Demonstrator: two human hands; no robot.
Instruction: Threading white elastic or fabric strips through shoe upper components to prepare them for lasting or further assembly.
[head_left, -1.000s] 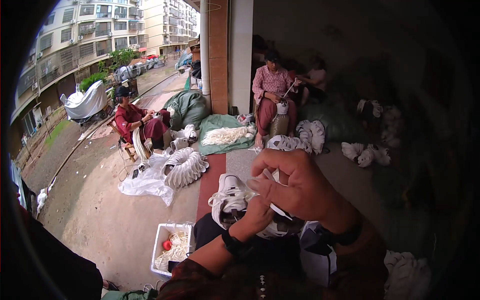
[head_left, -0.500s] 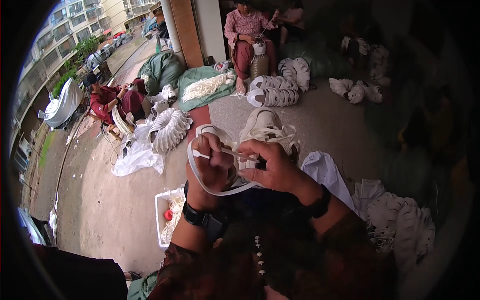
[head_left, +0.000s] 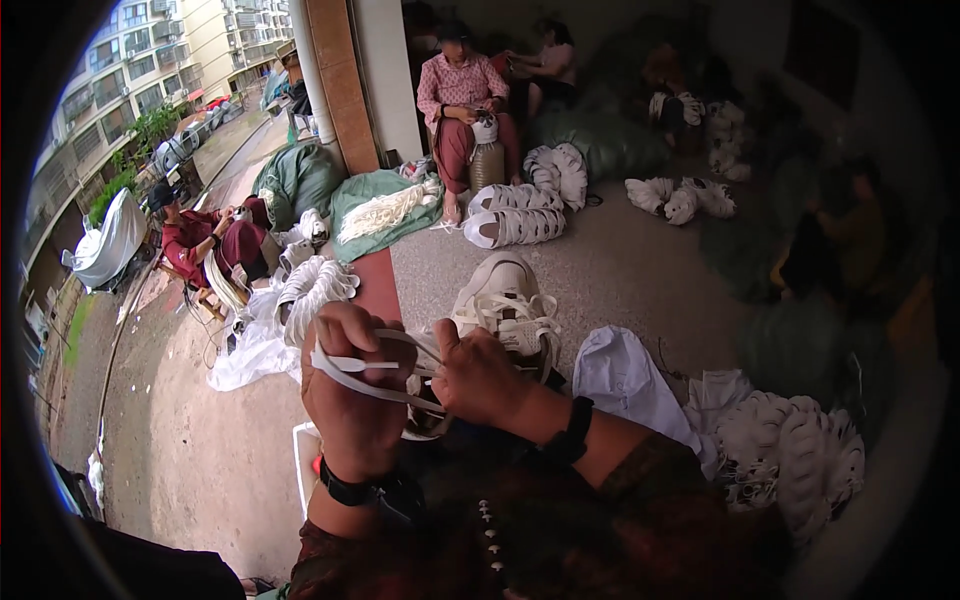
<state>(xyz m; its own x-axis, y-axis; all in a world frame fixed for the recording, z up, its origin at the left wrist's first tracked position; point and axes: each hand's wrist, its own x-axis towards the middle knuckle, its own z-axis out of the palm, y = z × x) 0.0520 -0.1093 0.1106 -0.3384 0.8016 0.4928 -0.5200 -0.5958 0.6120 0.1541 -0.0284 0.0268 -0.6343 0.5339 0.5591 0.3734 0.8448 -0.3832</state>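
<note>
My left hand (head_left: 352, 400) is closed, its fingers curled round a flat white shoelace (head_left: 340, 372). The lace bends in a loop in front of that palm, and one narrow tipped end sticks out toward the right. Close beside it, my right hand (head_left: 482, 378) pinches the other side of the lace between thumb and fingers. Just beyond the hands stands an off-white sneaker (head_left: 500, 287), toe pointing away, with laces lying loose across its top. A pale piece shows between and below my hands, mostly hidden, so I cannot tell what it is.
Bundles of white shoe uppers (head_left: 790, 450) lie at the right, by a white cloth (head_left: 625, 385). More upper bundles (head_left: 515, 215) sit ahead, near a seated person (head_left: 462, 90). Another person (head_left: 200, 235) sits at the left. A green sack (head_left: 300, 185) leans near the pillar (head_left: 345, 80).
Both hands have moved left and a little apart, and the lace loop now sits higher before the left hand. The view has shifted, so the surroundings appear further left.
</note>
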